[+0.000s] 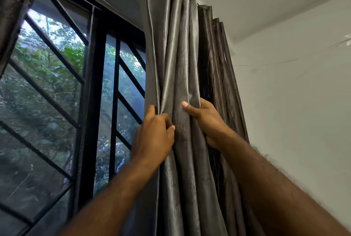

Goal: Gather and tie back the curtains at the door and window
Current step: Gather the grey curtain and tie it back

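1. A room in a home: pleated grey satin curtains (176,55) hang beside a white painted wall (294,112).
2. A black-framed window (93,102) with diagonal grille bars (132,78) and insect mesh (38,140) looks onto trees (57,59).

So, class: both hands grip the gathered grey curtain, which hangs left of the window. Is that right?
Not quite. The head view shows the curtain hanging right of the window, not left. The left hand and right hand do both grip its gathered folds.
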